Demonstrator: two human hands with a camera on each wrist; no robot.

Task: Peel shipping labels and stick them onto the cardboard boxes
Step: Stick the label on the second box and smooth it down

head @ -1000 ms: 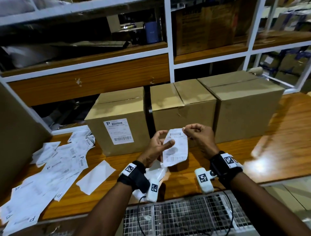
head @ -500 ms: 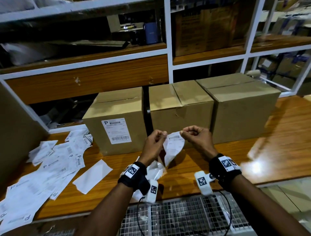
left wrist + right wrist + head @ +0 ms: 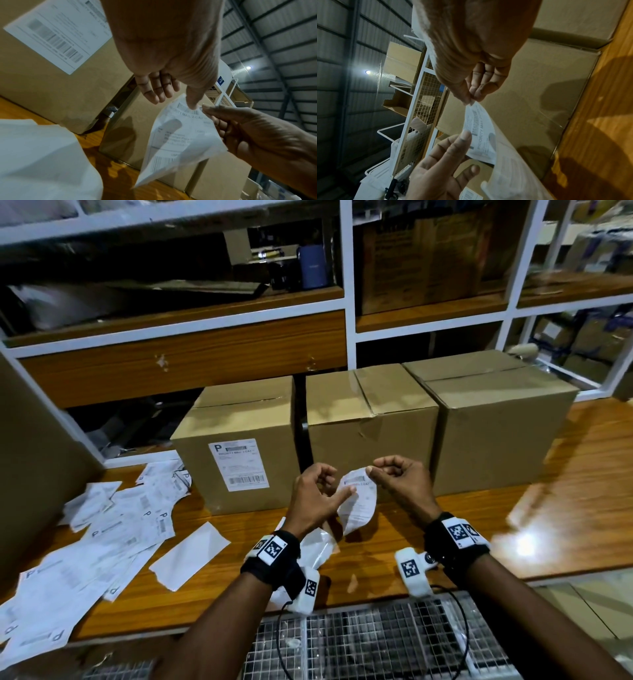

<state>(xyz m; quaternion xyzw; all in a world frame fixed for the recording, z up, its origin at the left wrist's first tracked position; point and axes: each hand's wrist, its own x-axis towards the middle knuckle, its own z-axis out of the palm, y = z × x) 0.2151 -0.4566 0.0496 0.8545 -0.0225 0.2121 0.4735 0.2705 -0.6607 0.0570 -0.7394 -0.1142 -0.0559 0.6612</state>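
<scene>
A peeled white shipping label (image 3: 358,503) hangs curled in front of the middle cardboard box (image 3: 373,422). My right hand (image 3: 371,470) pinches its top corner between thumb and forefinger (image 3: 469,97). My left hand (image 3: 337,487) is open, fingers spread, and only its thumb (image 3: 192,102) touches the label's (image 3: 178,142) upper edge. The left box (image 3: 236,412) carries a stuck label (image 3: 238,464). The middle box and the right box (image 3: 496,422) have bare fronts.
Several loose labels (image 3: 102,529) lie spread over the left of the wooden bench (image 3: 565,508). A blank backing sheet (image 3: 190,556) lies beside them, another white sheet (image 3: 317,549) under my left wrist. White shelving (image 3: 347,313) rises behind the boxes; a wire rack (image 3: 376,645) sits below the bench edge.
My left hand has let go of the label's top edge and opened, keeping only its thumb on it. The right hand still pinches the corner, and the hands have drifted slightly apart.
</scene>
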